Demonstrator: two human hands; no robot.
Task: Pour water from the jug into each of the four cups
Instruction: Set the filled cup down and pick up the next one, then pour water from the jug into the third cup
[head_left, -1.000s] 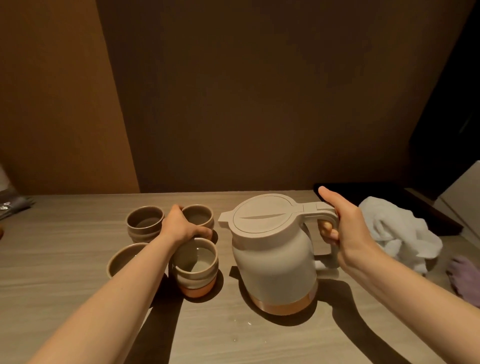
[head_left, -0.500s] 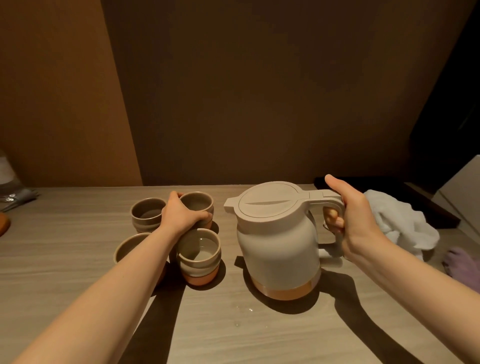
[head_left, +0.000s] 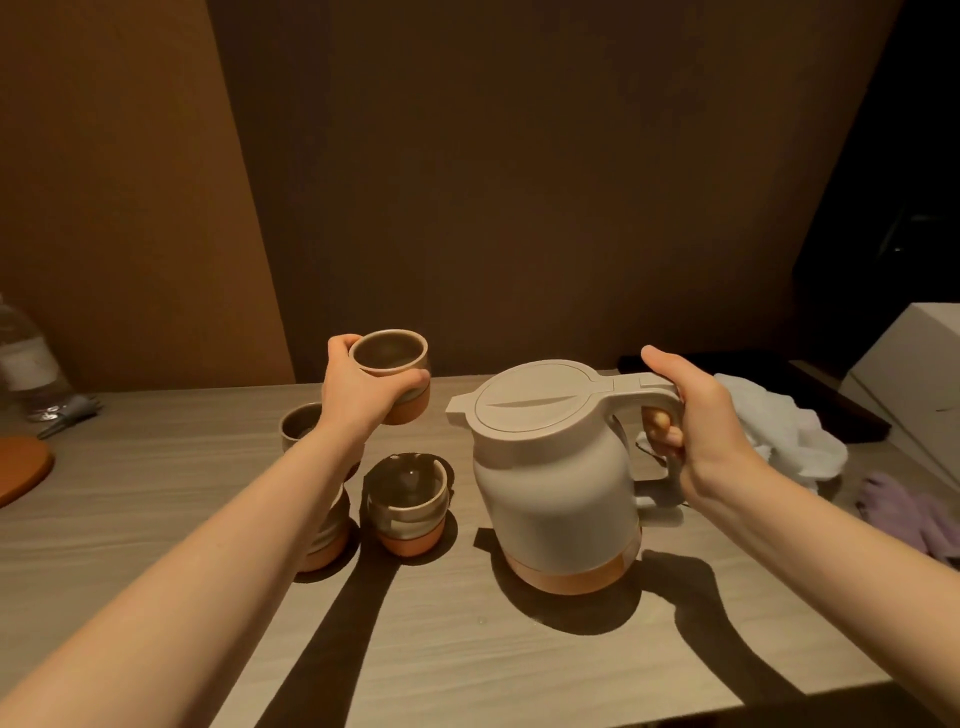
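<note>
My left hand (head_left: 358, 392) holds a brown cup (head_left: 392, 371) lifted off the table, level with the jug's spout. The cream jug (head_left: 556, 467) with an orange base stands upright on the wooden table (head_left: 519, 649), lid closed; my right hand (head_left: 696, 421) grips its handle. A cup holding water (head_left: 408, 501) stands just left of the jug. Another cup (head_left: 298, 423) sits farther back, and a fourth cup (head_left: 330, 535) is mostly hidden under my left forearm.
A white cloth (head_left: 779, 431) and a purple cloth (head_left: 909, 514) lie at the right, beside a white box (head_left: 914, 353). An orange mat (head_left: 21, 467) and a plastic bottle (head_left: 26, 358) are at the far left. A brown wall stands behind the table.
My left hand closed on the back right cup and lifted it off the table toward the jug's spout. My right hand stayed on the handle.
</note>
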